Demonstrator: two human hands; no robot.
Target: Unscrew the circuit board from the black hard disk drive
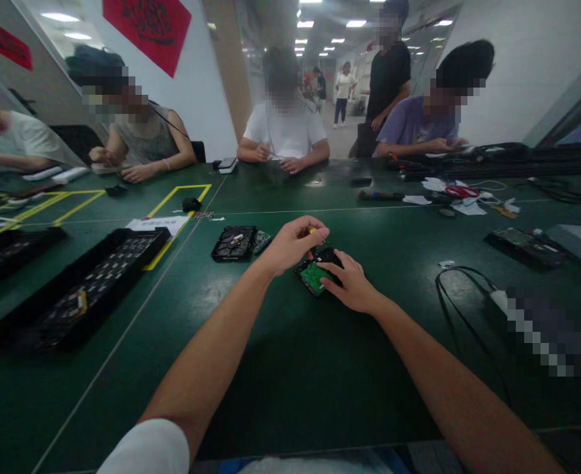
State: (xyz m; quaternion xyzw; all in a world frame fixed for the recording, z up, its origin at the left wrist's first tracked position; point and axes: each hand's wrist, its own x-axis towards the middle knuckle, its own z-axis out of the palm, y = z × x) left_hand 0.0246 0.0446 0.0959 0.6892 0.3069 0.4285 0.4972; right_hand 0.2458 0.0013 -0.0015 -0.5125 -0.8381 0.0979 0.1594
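A hard drive with a green circuit board [313,278] lies on the table in front of me. My right hand [352,280] grips it from the right, thumb and fingers over its board and black casing. Above the drive's far side, my left hand [298,243] is closed in a pinch around a yellow-handled tool [313,231]; most of the tool is hidden by the fingers. To the left rests another black hard drive [234,243], small parts on top of it. A loose green circuit board [261,241] lies against its right side.
Long black trays [117,276] with small parts stand at left, near a white paper sheet [159,227]. At right are a black cable [448,309], another drive [522,247] and a grey box [580,243]. Several people sit across the green table [271,368].
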